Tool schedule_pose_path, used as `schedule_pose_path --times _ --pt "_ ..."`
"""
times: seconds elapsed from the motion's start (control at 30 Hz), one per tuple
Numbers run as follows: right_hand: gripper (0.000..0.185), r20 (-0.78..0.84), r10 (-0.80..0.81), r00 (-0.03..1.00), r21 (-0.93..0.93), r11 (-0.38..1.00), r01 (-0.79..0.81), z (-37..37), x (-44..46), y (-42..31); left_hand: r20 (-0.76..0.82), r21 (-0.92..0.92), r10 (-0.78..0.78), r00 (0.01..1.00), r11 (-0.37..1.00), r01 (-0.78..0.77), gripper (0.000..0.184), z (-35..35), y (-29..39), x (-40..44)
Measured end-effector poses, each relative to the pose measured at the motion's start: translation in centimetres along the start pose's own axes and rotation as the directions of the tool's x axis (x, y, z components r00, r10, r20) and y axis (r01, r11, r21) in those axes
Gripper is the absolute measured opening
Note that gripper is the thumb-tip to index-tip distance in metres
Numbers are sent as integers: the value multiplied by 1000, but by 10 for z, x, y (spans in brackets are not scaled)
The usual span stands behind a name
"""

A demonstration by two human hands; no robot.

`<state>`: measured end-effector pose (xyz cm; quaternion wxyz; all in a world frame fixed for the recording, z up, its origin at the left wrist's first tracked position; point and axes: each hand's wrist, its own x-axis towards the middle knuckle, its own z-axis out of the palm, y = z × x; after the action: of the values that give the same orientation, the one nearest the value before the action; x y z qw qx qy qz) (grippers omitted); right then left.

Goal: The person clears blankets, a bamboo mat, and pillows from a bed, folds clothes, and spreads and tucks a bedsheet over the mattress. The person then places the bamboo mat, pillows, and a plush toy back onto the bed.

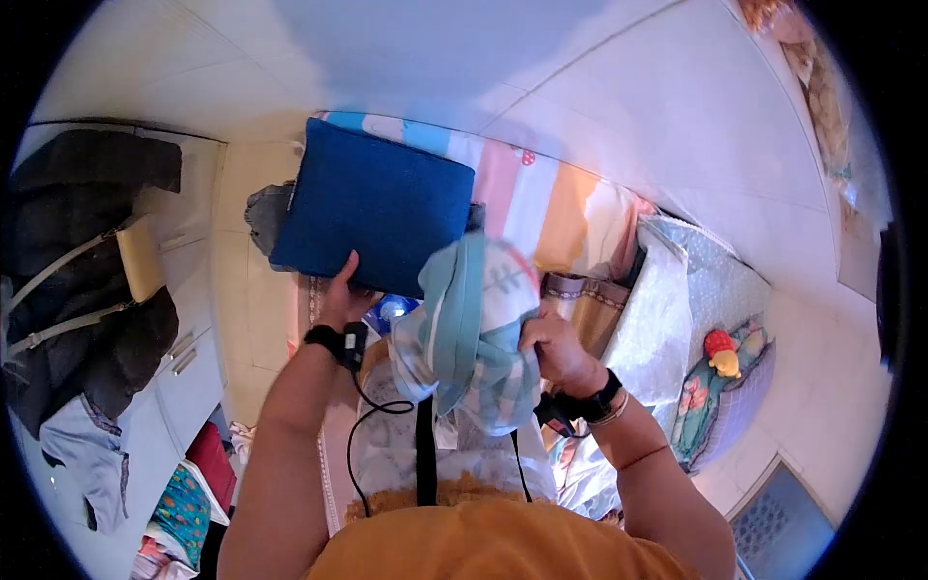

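Note:
My left hand (343, 293) grips the near edge of a flat, dark blue rectangular pad (382, 208), thumb on top and the fingers partly hidden below. The pad lies tilted over the bed, its exact kind unclear. In my right hand (561, 350) is the side of a bunched teal-and-white checked cloth (474, 329), with a wide teal band down its middle. This cloth hangs in front of my body, close to the pad's near right corner. Under the pad, a grey cloth (266, 220) sticks out at the left. A shiny blue item (391, 309) shows beside my left hand.
Striped bedding (561, 213) runs along the wall. A pale sheet (662, 300) and a pillow with a small red-and-yellow toy (723, 354) lie to the right. Left, a dark jacket (77, 242) and a cream bag (141, 259) lie by white drawers (188, 382). Cables hang from both wrists.

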<state>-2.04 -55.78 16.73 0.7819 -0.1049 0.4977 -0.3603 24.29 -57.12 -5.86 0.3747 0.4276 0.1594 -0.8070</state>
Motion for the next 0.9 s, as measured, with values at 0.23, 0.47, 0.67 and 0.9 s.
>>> schedule_pose_path --times 0.23,0.47,0.67,0.9 --pt "58 276 -518 809 -948 -9 318 30 153 28 97 102 255 962 959 -264 55 20 -21 -18" --pt "70 284 -447 848 -931 -342 131 46 158 84 139 -23 318 938 948 -318 56 26 -14 -10" --pt "71 291 -398 870 -932 -322 165 52 146 60 230 -61 391 891 920 -387 57 56 -6 -23" --pt "73 367 -406 837 -911 -340 235 85 96 28 332 10 399 855 905 -426 58 77 6 -77"
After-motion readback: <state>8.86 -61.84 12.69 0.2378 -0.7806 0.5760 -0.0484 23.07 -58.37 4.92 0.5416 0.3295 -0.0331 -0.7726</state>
